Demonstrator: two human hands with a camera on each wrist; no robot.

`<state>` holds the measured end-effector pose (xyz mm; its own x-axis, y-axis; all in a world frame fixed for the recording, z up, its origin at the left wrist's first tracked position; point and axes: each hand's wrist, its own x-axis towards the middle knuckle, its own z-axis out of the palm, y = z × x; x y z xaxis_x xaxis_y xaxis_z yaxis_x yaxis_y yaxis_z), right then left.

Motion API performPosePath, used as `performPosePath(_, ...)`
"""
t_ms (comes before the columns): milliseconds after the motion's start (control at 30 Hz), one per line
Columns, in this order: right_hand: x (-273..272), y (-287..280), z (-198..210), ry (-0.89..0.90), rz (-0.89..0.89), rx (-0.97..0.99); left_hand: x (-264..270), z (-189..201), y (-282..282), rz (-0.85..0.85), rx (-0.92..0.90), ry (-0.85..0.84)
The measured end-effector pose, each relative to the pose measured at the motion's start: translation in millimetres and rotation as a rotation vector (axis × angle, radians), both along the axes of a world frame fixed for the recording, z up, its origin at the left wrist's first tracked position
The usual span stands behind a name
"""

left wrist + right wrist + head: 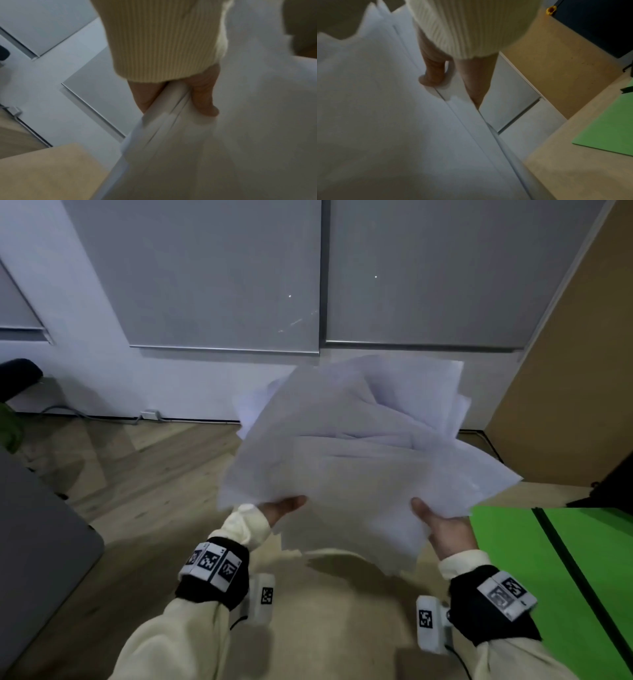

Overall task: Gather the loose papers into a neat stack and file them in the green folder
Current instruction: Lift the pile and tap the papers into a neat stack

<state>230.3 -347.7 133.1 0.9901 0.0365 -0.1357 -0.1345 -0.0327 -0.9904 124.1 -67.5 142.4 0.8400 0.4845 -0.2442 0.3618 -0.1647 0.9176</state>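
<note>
We seem to be in an office: grey roller blinds [222,275] hang over a pale wall, a cable runs to a wall socket [150,415] above the wood-look floor [144,474], and a beige worktop [342,628] stands beside a tan partition panel [568,371].

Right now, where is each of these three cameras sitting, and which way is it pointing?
Head: worn on the head, looking forward and down at the papers, both sleeved forearms, the left hand and the right hand.
Left wrist: looks along the left hand at its grip on the papers' edge; sleeve cuff shows.
Right wrist: looks along the right hand likewise; cuff shows.
Shared: head and right wrist both show the green folder on the table.
</note>
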Motion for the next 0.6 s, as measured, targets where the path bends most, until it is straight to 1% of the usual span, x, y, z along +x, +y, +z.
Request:
performPosePath(33,0,-3,4,-0.013,0.01,-0.002,1,4,1,-0.02,-0.003,-0.052)
performPosePath(100,-2,-10,11,-0.013,0.072,-0.013,-1,5,7,-0.063,0.015,-0.075)
performPosePath(200,-6,-16,1,0.078,0.192,-0.083,-9,-9,14,-0.06,0.015,-0.004)
performPosePath(233,-8,-17,-5,0.102,0.227,-0.09,-11,-8,11,-0.056,0.019,0.014)
performPosePath(333,-8,-19,-16,0.151,0.283,-0.086,-10,-11,7,-0.051,0.037,0.045)
performPosePath(400,-5,-19,-16,0.112,0.272,-0.04,-7,-11,7,-0.001,0.096,0.096)
performPosePath(433,-3,-20,-15,0.069,0.258,-0.008,-5,-12,8,0.014,0.124,0.093)
performPosePath(533,3,-21,-1,-0.019,0.227,0.041,-2,-10,11,-0.003,0.174,0.117)
performPosePath(600,5,-20,12,-0.075,0.286,0.031,-1,-9,16,-0.019,0.171,0.157)
